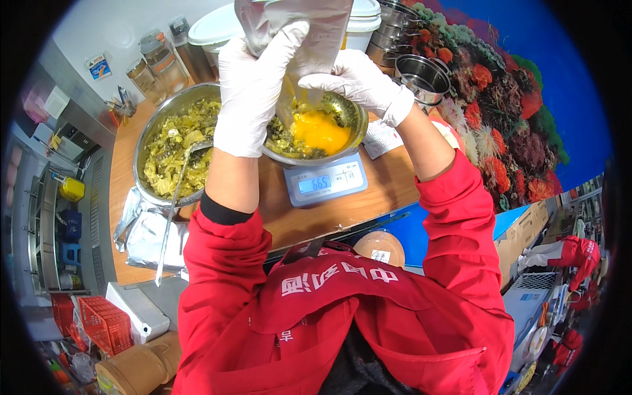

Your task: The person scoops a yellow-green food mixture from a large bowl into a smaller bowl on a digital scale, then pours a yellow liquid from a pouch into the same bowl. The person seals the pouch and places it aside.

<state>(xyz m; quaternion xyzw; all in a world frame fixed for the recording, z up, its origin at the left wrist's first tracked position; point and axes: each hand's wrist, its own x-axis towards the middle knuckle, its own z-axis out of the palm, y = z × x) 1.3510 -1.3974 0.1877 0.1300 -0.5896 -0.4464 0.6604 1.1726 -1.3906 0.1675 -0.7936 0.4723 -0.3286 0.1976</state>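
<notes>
Both hands wear white gloves. My left hand (247, 94) grips a silvery foil pouch (316, 37), held upside down above a metal bowl (361, 129). Lower down, my right hand (363, 81) has its fingers pressed against the pouch near its mouth. Thick yellow-orange sauce (321, 132) lies in the bowl over chopped pickled greens (279, 140). That bowl stands on a digital kitchen scale (326, 180) with a lit display. To its left, a larger metal bowl (139, 163) holds more chopped greens, and a long-handled metal ladle (173, 212) rests in it, handle hanging towards me.
Crumpled foil packaging (155, 242) lies at the table's left front. Behind are jars (160, 59), white lidded tubs (215, 29) and stacked metal pots (392, 37). An empty metal pot (422, 79) and a printed paper (381, 138) are on the right. Another person (568, 256) is at far right.
</notes>
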